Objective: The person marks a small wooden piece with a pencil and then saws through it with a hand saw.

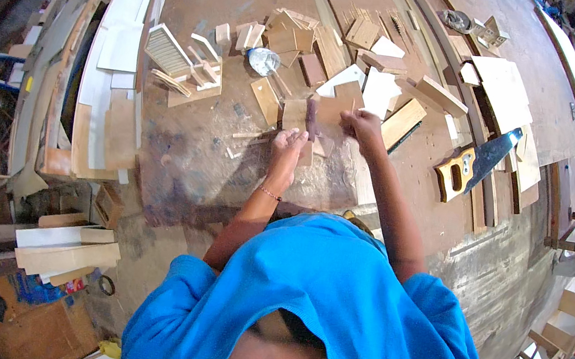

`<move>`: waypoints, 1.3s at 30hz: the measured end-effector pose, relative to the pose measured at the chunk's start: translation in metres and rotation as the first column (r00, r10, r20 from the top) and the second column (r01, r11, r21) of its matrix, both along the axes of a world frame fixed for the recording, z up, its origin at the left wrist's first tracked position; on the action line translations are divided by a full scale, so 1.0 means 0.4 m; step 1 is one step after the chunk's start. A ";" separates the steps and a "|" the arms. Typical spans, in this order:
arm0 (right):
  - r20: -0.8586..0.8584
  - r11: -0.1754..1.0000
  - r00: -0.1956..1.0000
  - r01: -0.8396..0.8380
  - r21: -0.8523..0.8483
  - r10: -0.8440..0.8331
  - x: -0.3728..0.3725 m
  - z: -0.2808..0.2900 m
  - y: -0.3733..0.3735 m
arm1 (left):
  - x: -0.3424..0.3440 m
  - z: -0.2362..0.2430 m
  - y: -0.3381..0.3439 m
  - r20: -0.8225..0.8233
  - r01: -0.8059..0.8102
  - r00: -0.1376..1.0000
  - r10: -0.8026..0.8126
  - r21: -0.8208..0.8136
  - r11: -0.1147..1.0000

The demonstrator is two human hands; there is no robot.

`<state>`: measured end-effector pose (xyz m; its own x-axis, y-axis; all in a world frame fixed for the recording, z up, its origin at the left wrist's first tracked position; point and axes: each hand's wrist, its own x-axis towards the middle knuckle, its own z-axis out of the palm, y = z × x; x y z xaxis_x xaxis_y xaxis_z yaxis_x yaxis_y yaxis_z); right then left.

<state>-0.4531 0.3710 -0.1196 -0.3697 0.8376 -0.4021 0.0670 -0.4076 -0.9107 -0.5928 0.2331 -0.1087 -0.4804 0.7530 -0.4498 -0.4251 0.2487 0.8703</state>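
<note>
My left hand point(286, 151) is at a small upright wooden piece made of thin panels, its fingers pressed together against the near side. A pale thin panel point(293, 115) and a dark brownish strip point(312, 115) form part of this piece. My right hand point(364, 129) is closed in a pinch just right of a light brown panel point(335, 110); what it grips is too small to make out. Beyond my left hand lies a clear plastic bottle point(263, 63) with a blue end, and a thin stick point(284, 86) beside it.
Several wood offcuts point(331, 52) are heaped across the far table. A handsaw point(477, 164) with a yellowish handle rests at the right on long boards. A small slatted wooden assembly point(184, 66) stands at the left. Stacked boards point(114, 67) line the left edge.
</note>
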 end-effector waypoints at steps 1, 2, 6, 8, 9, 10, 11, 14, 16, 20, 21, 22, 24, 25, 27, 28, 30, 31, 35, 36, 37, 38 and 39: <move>-0.012 0.996 0.998 -0.061 0.063 0.062 -0.024 -0.015 0.056 | -0.004 0.002 -0.003 0.009 -0.003 1.000 0.003 0.001 1.000; -0.204 0.999 0.979 0.035 0.041 -0.026 -0.074 0.025 0.072 | -0.011 -0.003 -0.008 0.010 -0.001 1.000 0.001 0.017 1.000; -0.103 0.928 0.978 0.205 0.310 -0.181 -0.197 0.042 0.139 | 0.008 -0.003 -0.001 0.013 0.077 0.997 -0.078 0.068 0.995; -0.012 0.962 0.993 0.119 0.247 -0.120 -0.181 0.062 0.096 | 0.018 -0.008 0.005 0.004 0.139 0.990 -0.139 0.081 0.987; -0.095 0.967 0.990 0.121 0.222 -0.102 -0.182 0.036 0.067 | 0.019 -0.015 0.001 0.006 0.151 0.988 -0.152 0.065 0.986; -0.069 0.981 0.996 0.066 0.182 -0.054 -0.137 0.037 0.043 | 0.035 -0.008 0.005 0.009 0.187 0.982 -0.188 0.059 0.981; -0.049 0.990 0.999 0.011 0.139 -0.004 -0.094 0.031 0.022 | 0.049 -0.006 0.012 0.010 0.223 0.975 -0.223 0.051 0.974; -0.024 0.976 0.992 0.128 0.175 -0.126 0.016 -0.011 -0.043 | 0.101 0.001 0.029 0.019 0.326 0.945 -0.326 0.025 0.945; -0.065 0.952 0.966 0.257 0.165 -0.249 0.092 -0.010 -0.093 | 0.126 -0.040 0.046 -0.029 0.433 0.901 -0.432 0.042 0.900; -0.073 0.797 0.808 0.589 0.133 -0.584 0.262 0.015 -0.173 | 0.227 -0.059 0.072 -0.013 0.554 0.832 -0.554 0.026 0.832; -0.047 0.735 0.748 0.660 0.157 -0.662 0.302 0.014 -0.190 | 0.253 -0.055 0.077 -0.035 0.593 0.805 -0.592 0.007 0.805; -0.067 0.679 0.692 0.720 0.146 -0.719 0.331 0.034 -0.208 | 0.277 -0.052 0.080 -0.057 0.626 0.778 -0.625 -0.013 0.780; -0.092 0.591 0.623 0.771 0.236 -0.777 0.394 0.042 -0.238 | 0.331 -0.048 0.091 -0.096 0.695 0.714 -0.694 -0.029 0.719; -0.110 0.547 0.591 0.790 0.277 -0.799 0.421 0.045 -0.250 | 0.355 -0.047 0.098 -0.118 0.725 0.681 -0.723 -0.029 0.688; -0.055 0.463 0.518 0.802 0.377 -0.854 0.483 0.037 -0.269 | 0.407 -0.054 0.106 -0.147 0.754 0.651 -0.745 0.008 0.657; 0.002 0.417 0.471 0.780 0.467 -0.882 0.521 0.019 -0.275 | 0.435 -0.068 0.107 -0.157 0.753 0.655 -0.739 0.046 0.657; 0.170 0.369 0.332 0.758 0.537 -0.928 0.601 0.006 -0.285 | 0.483 -0.090 0.118 -0.218 0.774 0.627 -0.748 0.068 0.629; 0.220 0.340 0.259 0.742 0.577 -0.940 0.639 0.000 -0.285 | 0.503 -0.100 0.127 -0.271 0.797 0.591 -0.760 0.050 0.602; 0.395 0.307 0.008 0.643 0.702 -0.919 0.794 -0.059 -0.287 | 0.588 -0.077 0.147 -0.373 0.894 0.428 -0.823 0.043 0.446; 0.428 0.312 -0.062 0.593 0.742 -0.902 0.829 -0.085 -0.284 | 0.617 -0.070 0.152 -0.404 0.916 0.377 -0.833 0.029 0.401; 0.461 0.328 -0.127 0.541 0.775 -0.879 0.855 -0.097 -0.280 | 0.645 -0.065 0.155 -0.430 0.932 0.331 -0.840 0.011 0.362; 0.498 0.361 -0.104 0.565 0.742 -0.861 0.882 -0.108 -0.275 | 0.675 -0.061 0.158 -0.456 0.946 0.286 -0.843 -0.008 0.325; 0.503 0.343 -0.114 0.604 0.720 -0.857 0.904 -0.121 -0.267 | 0.707 -0.057 0.160 -0.484 0.954 0.264 -0.834 0.005 0.300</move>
